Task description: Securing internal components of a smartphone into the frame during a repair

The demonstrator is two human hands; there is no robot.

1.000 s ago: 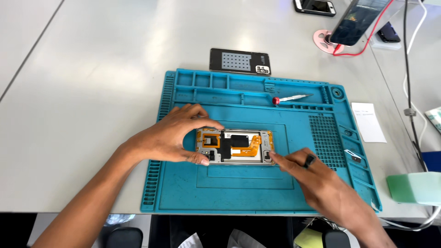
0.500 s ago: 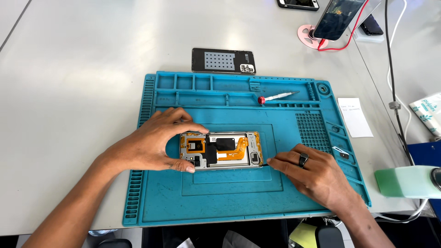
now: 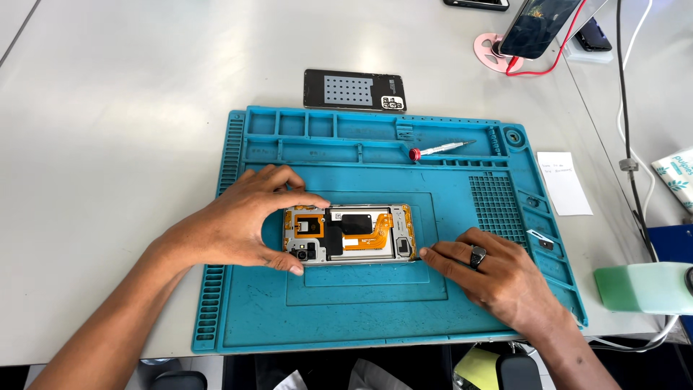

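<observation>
Both forearms are bare, no sleeves showing as far as the elbows. The left hand (image 3: 238,227) wears nothing at all. The right hand (image 3: 498,278) carries a single dark, chunky ring (image 3: 477,256) on one finger. Nails are trimmed short.

There is just one camera, and it sits on the person's head. It looks down and forward at the grey table (image 3: 108,108) from the near edge, where the person sits. It is close, so the blue mat (image 3: 361,318) fills most of the picture. Both arms come in from the bottom corners. The far edge of the table is cut off at the top. No other view shares this scene.
</observation>
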